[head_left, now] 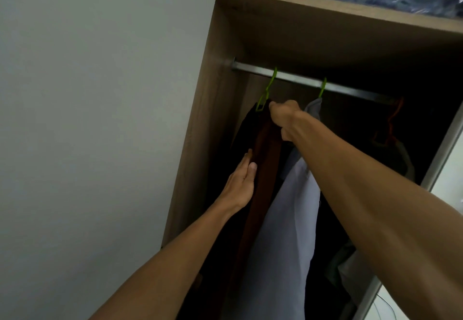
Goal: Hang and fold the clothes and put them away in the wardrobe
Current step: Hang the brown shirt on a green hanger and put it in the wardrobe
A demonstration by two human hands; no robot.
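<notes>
Inside the wooden wardrobe [200,144], a dark brown garment [263,169] hangs from a bright green plastic hanger [266,94] on the metal rail [300,79]. The right hand [285,116] has its fingers clamped on the garment's top. The left hand [240,182] rests flat against its side, fingers straight and together.

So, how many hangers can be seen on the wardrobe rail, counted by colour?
Green hangers: 2
Orange hangers: 1
Total: 3
</notes>
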